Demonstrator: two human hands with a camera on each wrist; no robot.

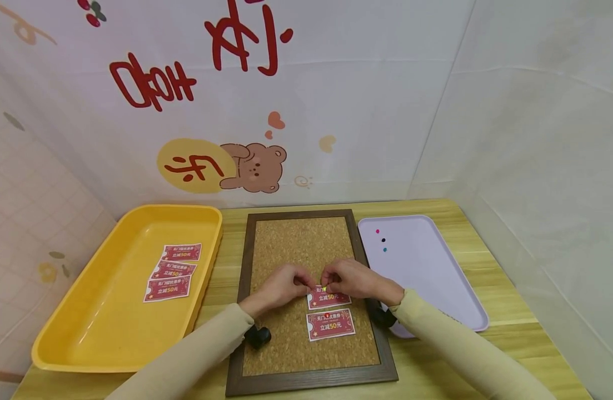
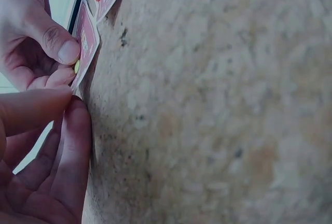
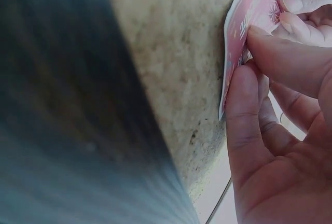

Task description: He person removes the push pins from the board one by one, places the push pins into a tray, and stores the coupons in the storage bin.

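Observation:
On a cork board [image 1: 296,239] with a dark wooden frame lie two red-and-white paper coupons. My left hand [image 1: 284,286] pinches the upper coupon [image 1: 331,300] at its far left corner. Beside it, my right hand [image 1: 353,278] holds a yellow pushpin [image 2: 77,67] between thumb and finger at that coupon's far edge. How deep the pin's point sits is hidden. Nearer the front, the lower coupon [image 1: 331,329] lies flat with a red pushpin [image 1: 328,315] at its top middle. In the right wrist view, the right fingertips [image 3: 244,86] touch the upper coupon.
Left of the board stands a yellow tray [image 1: 101,355] with three overlapping coupons [image 1: 168,288] inside. A lilac tray [image 1: 431,266] to the right holds a pink, a black and a teal pushpin [image 1: 384,250]. A printed cloth wall [image 1: 366,111] rises behind the wooden table.

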